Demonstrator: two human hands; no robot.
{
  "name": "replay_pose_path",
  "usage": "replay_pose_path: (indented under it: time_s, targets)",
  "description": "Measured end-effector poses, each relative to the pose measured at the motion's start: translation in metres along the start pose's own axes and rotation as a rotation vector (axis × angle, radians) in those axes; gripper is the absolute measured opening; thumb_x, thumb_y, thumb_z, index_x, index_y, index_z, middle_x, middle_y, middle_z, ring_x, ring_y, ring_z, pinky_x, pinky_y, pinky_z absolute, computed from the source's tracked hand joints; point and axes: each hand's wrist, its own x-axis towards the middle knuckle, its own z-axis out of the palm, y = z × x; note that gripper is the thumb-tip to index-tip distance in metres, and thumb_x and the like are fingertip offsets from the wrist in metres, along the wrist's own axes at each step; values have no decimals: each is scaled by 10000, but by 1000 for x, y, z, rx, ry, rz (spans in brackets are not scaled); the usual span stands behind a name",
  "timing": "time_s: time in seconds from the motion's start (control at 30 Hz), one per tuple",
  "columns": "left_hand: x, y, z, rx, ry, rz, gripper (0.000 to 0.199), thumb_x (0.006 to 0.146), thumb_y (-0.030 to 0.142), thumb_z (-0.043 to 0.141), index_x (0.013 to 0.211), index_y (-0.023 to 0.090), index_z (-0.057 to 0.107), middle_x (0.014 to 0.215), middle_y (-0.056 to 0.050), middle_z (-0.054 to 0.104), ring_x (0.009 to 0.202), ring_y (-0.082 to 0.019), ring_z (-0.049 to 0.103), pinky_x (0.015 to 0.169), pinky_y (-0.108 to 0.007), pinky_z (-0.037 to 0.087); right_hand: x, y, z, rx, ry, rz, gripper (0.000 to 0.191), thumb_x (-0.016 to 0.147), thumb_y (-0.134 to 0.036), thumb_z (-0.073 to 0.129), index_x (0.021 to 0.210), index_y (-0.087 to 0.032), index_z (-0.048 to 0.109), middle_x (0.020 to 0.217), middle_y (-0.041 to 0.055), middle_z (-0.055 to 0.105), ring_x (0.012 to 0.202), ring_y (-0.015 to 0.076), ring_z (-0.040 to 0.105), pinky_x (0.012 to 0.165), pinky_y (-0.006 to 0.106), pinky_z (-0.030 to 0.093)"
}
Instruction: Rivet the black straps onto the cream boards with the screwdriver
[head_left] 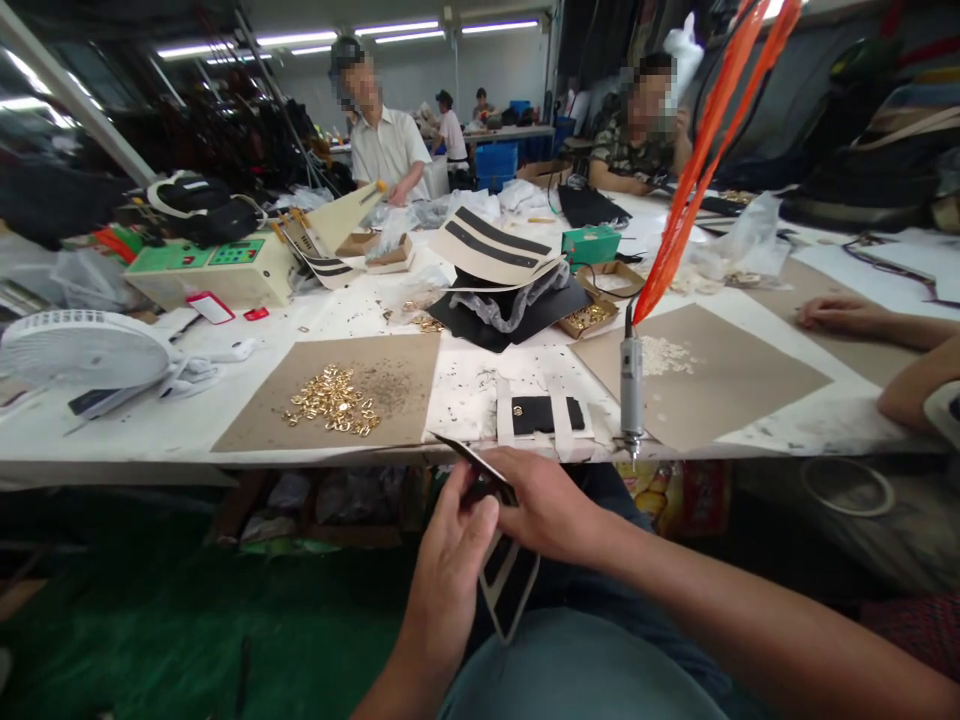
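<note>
Panel (pixel 517 582), partly hidden, right hand (pixel 553 508) in front

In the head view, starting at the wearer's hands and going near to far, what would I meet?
Striped piece held by the left hand and right hand → black pad with pale strips across it → cream sheets with black stripes → blue bin.

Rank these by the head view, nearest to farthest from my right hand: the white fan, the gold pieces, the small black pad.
From your right hand:
1. Small black pad, just beyond the hand at the near edge of the table.
2. Gold pieces, leftward on the brown sheet.
3. White fan, far left.
</note>
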Motion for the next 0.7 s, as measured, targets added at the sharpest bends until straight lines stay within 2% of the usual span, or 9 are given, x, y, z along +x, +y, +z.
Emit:
replay_pose_path:
  time_s: [0.07,0.13,0.23,0.3,0.37,0.43,0.5,0.6,0.7]
  targets:
    - [7,-3,-5,65,-12,2,599,929,472,671,1475,266,537,1522,-108,564,1382,-310,547,1139,-436,472,1,11,-11,245,15,93,221,945,-279,564,1061,-207,738,1040,47,759,976,243,695,888,355,521]
    - [22,-9,-14,201,25,56,603,895,464,710,1435,235,570,1467,-140,600,1332,-328,584,1097,-462,503,-1,20,-22,505,5,263,266,957,-396,575,956,-182,733,901,41,761,836,236,706,777,341,542]
    - [49,-23,-26,336,187,147,681,808,427,802,1408,216,559,1425,-153,616,1316,-327,589,1088,-466,500,-13,32,-26,854,-12,519,336,854,-482,716,962,-164,720,845,57,768,772,248,720,727,359,567]
    - [61,-32,-28,277,190,68,783,761,409,843,1441,223,502,1364,-143,659,1244,-313,643,1044,-446,529,-25,40,-21,1010,-29,617,356,791,-460,786,985,-168,726,870,72,779,805,257,738,774,387,584]
    - [64,-40,-25,166,78,-85,791,737,397,866,1422,217,513,1248,-121,728,1114,-299,710,949,-407,576,-36,49,-15,1094,-56,663,363,768,-444,809,999,-174,735,905,85,787,844,265,750,833,415,588]
    - [63,-46,-18,64,-35,-209,687,726,383,876,1322,187,597,1141,-107,773,998,-288,743,860,-373,597,-43,55,-12,1073,-57,661,354,776,-441,805,1004,-177,743,947,90,792,882,270,754,876,425,585]
    - [64,-49,-10,-7,-83,-263,590,714,360,882,1220,162,654,1088,-107,789,928,-280,754,810,-356,600,-41,60,-17,914,-22,634,341,784,-435,801,1006,-181,748,983,84,794,896,266,751,859,404,589]
    - [80,-46,-2,11,-61,-258,565,709,337,879,1201,166,661,1043,-99,796,879,-277,760,787,-366,601,-22,63,-33,529,50,647,301,800,-439,780,940,-173,757,921,74,796,834,256,741,720,338,584]
    - [113,-36,3,161,-14,-183,530,717,322,857,1190,187,659,986,-68,795,864,-275,757,770,-371,598,8,68,-46,210,124,689,292,813,-450,753,818,-158,747,785,76,775,726,235,720,600,290,524]
